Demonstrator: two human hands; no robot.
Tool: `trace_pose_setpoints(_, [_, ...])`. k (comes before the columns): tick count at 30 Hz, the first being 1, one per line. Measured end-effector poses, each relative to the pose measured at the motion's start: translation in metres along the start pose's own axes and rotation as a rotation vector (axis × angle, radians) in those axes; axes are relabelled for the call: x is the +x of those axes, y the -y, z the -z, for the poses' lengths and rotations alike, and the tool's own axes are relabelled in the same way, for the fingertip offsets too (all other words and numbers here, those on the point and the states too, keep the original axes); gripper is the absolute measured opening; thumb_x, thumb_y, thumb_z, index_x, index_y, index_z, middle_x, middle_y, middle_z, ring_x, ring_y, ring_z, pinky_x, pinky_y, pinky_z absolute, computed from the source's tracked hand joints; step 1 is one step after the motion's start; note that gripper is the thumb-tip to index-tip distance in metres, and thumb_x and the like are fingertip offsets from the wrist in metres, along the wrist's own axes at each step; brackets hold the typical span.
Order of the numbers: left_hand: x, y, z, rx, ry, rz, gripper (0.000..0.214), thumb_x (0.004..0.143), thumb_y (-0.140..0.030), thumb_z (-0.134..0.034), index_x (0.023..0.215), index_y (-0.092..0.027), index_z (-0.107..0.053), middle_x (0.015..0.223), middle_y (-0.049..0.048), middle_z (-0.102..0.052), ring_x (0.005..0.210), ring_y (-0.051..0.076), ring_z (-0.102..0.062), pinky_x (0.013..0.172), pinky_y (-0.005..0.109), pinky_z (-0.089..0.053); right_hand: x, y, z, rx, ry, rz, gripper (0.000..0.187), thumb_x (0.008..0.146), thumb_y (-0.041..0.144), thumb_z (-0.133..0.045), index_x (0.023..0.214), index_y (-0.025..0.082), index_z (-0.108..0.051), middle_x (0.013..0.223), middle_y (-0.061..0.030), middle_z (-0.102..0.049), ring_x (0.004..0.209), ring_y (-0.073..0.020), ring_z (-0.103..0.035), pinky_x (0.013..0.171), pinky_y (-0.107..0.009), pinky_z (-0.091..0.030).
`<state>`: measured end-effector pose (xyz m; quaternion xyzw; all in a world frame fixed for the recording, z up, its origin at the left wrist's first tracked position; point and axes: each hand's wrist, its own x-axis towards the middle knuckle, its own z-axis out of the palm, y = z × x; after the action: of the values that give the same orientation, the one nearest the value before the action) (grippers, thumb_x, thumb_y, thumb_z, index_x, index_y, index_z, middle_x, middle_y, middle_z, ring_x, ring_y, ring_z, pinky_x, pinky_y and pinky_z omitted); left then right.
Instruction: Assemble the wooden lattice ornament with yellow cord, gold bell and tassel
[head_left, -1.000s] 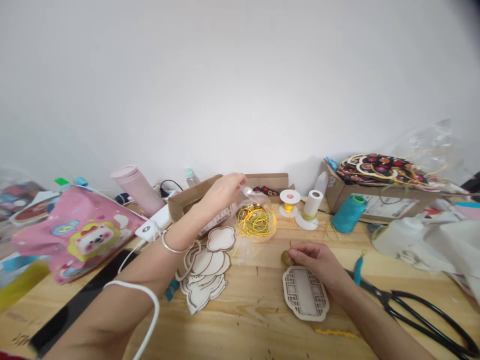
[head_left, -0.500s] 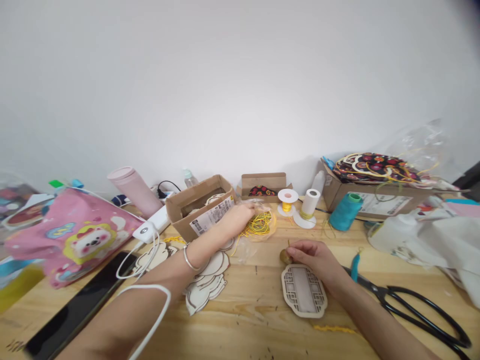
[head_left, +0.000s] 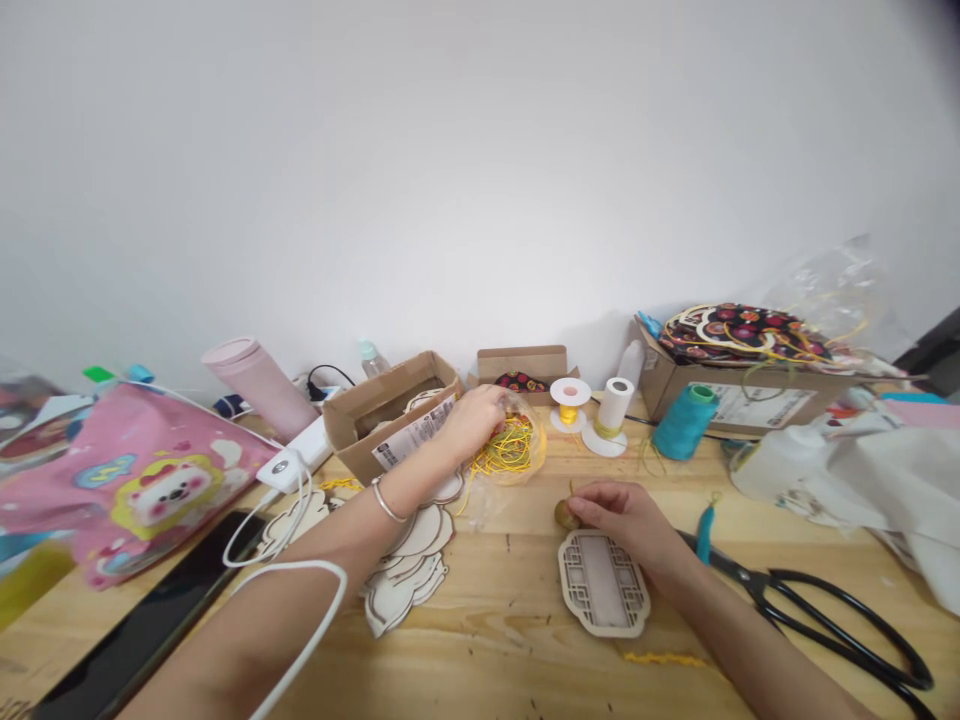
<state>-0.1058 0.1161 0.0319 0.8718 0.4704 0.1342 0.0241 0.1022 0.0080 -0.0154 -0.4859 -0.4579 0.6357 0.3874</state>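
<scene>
Two hands: left hand just dropped to yellow cords in bowl, mid-frame, likely rummaging, can't tell grip; right hand pinches brown bead, lower right.

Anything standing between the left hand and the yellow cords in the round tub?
Nothing visible does. The left hand is over the left side of the round tub, right by the yellow cords; I cannot tell whether it touches them. The open cardboard box stands left of the tub.

fretwork plaque: matt wood | bangle: shiny metal | tabletop: wood
</scene>
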Motion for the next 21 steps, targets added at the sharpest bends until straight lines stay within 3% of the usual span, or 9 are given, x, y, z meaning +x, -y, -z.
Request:
trace_pose_setpoints(6, [0.004, 0.005, -0.007, 0.169, 0.051, -0.122, 0.019, 0.073, -0.014, -0.048, 0.076, -0.014, -0.067, 0.110, 0.0124, -0.053, 0.110, 0.025, -0.043, 0.095, 0.038, -0.033, -0.001, 0.002, -0.001, -0.013, 0.011, 0.011, 0.025, 0.059, 0.039, -0.069, 0.065, 0.015, -0.067, 0.062, -0.0006, -0.063, 0.054, -0.0101, -0.051, 0.051, -0.022, -0.037])
trace_pose_setpoints(21, [0.014, 0.002, -0.014, 0.304, 0.059, -0.119, 0.020, 0.076, -0.017, -0.048, 0.077, -0.013, -0.068, 0.103, 0.0140, -0.056, 0.108, 0.027, -0.044, 0.092, 0.041, -0.035, 0.000, -0.001, 0.000, -0.004, -0.003, 0.015, 0.030, 0.058, 0.041, -0.070, 0.068, 0.014, -0.067, 0.064, -0.0018, -0.064, 0.056, -0.0107, -0.053, 0.053, -0.022, -0.040])
